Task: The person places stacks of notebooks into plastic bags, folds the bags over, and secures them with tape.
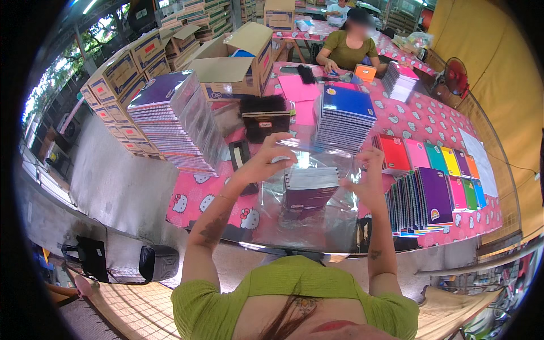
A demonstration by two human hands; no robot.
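A small stack of spiral notebooks with a purple cover [310, 198] stands in front of me on the table, page edges facing up. Clear plastic film [277, 218] lies under and around it. My left hand [277, 156] pinches the film's far left edge, fingers curled above the stack. At the far right edge, my right hand [367, 173] grips the same film between thumb and fingers. Between the hands the film is raised and catches the light. Whether it is a bag or a flat sheet, I cannot tell.
A tall plastic-covered notebook stack [175, 124] stands at left, a blue-covered stack [345, 113] beyond my hands. Colourful notebooks [433, 195] fill the right side. Behind are a black tape dispenser-like box [263, 122], an open carton [238, 71], and a seated person [351, 48].
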